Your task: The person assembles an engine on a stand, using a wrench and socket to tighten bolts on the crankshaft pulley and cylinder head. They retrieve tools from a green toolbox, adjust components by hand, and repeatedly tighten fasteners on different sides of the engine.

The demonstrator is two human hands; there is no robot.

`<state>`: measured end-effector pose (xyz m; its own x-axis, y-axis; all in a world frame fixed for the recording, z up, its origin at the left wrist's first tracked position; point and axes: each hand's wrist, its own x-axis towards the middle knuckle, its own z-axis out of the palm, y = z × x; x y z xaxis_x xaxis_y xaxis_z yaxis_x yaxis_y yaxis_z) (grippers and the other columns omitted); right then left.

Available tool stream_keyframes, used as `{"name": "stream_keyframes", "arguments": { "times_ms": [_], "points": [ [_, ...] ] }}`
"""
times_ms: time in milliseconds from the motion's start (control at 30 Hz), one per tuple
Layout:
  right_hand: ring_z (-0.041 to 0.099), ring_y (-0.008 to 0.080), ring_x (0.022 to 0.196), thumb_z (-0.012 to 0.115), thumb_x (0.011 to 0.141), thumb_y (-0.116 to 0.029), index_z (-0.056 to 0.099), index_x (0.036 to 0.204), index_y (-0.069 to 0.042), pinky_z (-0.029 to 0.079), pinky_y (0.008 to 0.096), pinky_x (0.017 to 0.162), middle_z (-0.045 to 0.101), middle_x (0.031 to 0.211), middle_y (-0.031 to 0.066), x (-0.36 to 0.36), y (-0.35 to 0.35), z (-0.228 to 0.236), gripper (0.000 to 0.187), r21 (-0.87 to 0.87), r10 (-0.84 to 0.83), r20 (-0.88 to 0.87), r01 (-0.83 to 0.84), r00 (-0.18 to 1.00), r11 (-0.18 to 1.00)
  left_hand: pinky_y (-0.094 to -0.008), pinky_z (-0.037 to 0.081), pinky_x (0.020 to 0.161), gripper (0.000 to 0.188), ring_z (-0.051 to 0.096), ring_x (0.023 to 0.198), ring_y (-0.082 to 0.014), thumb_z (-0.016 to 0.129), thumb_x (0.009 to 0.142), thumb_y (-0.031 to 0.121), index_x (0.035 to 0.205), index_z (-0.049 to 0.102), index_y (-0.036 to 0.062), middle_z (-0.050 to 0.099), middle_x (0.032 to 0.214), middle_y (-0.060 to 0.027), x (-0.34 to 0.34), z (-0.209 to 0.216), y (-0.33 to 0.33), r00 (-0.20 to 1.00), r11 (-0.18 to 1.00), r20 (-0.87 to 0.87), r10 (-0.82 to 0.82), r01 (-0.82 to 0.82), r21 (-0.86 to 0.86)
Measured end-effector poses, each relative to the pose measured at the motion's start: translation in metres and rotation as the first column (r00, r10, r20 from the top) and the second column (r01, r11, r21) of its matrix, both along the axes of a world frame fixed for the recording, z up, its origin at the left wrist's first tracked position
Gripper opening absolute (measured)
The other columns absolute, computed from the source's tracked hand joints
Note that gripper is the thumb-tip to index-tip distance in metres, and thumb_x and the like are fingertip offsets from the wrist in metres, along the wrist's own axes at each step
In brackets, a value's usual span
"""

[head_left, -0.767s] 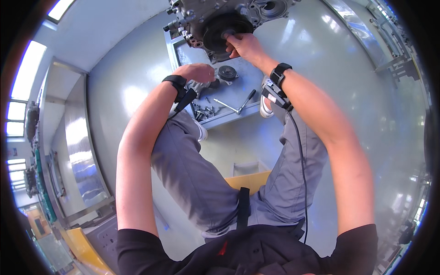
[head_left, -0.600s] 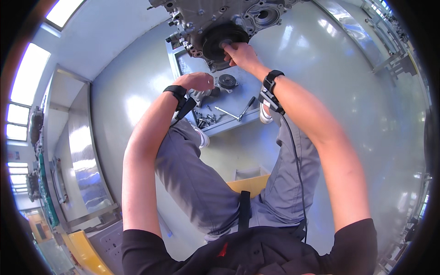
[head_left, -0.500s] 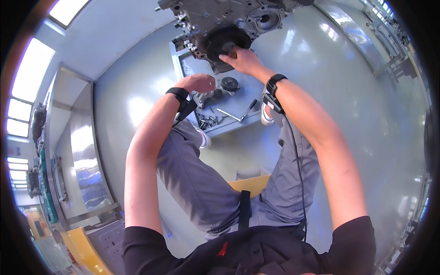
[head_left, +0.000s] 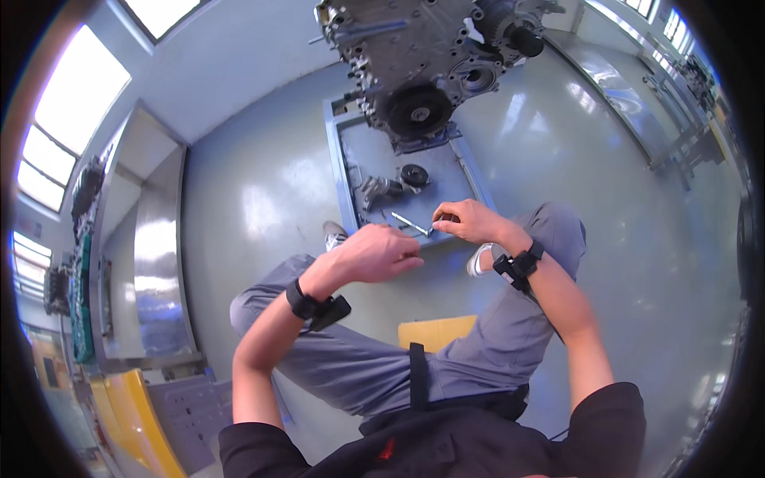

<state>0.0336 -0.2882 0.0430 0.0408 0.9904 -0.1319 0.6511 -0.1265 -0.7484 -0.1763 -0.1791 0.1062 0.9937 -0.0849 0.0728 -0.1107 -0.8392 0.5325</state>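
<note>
The tray (head_left: 448,182) under the engine (head_left: 408,60) holds a wrench (head_left: 410,222), a black wheel (head_left: 415,175) and a metal part (head_left: 378,190). The right hand (head_left: 472,221) curls its fingers at the wrench's handle; the left hand (head_left: 373,255) hangs nearby, fingers bent. Whether either grips anything, I cannot tell.

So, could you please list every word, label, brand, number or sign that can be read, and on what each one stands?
None can be read.
Red mark on the dark shirt: no letters can be made out.
Engine: no legible marking.
Ratchet wrench: too small to tell.
Small wall panel at far left: too small and blurred to read.
</note>
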Motion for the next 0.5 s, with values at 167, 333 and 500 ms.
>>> {"name": "stream_keyframes", "arguments": {
  "times_ms": [167, 333, 500],
  "points": [
    [0.061, 0.0236, 0.067, 0.056, 0.084, -0.029, 0.060, 0.095, -0.004, 0.047, 0.0320, 0.063, 0.064, 0.079, 0.0125, -0.037, -0.004, -0.087, 0.027, -0.065, -0.152, -0.294, 0.138, 0.944, 0.988, -0.0402, 0.047, 0.068, 0.023, 0.060, 0.078, -0.0299, 0.054, 0.083, 0.027, 0.092, 0.059, 0.0062, 0.063, 0.080, -0.0118, -0.026, -0.064, -0.049, 0.960, 0.974, -0.262, 0.097, -0.146, -0.175],
    [0.062, 0.0297, 0.075, 0.056, 0.083, -0.024, 0.060, 0.094, -0.004, 0.048, 0.0356, 0.067, 0.063, 0.084, 0.0153, -0.069, -0.005, -0.143, 0.022, -0.009, -0.018, -0.103, 0.018, 0.994, 1.000, -0.0422, 0.047, 0.070, 0.027, 0.061, 0.081, -0.0322, 0.053, 0.082, 0.031, 0.092, 0.058, 0.0059, 0.063, 0.085, -0.0139, -0.018, -0.177, -0.036, 0.848, 0.925, -0.393, 0.356, -0.378, 0.022],
    [0.060, 0.0329, 0.082, 0.058, 0.081, -0.024, 0.058, 0.097, -0.003, 0.047, 0.0394, 0.071, 0.063, 0.086, 0.0176, -0.077, 0.007, -0.151, 0.026, -0.202, 0.148, 0.074, -0.131, 0.986, 0.971, -0.0394, 0.050, 0.069, 0.033, 0.063, 0.081, -0.0293, 0.058, 0.078, 0.036, 0.078, 0.067, 0.0048, 0.066, 0.088, -0.0127, -0.009, -0.236, -0.017, 0.662, 0.919, -0.671, 0.333, -0.387, 0.074]
  ]
}}
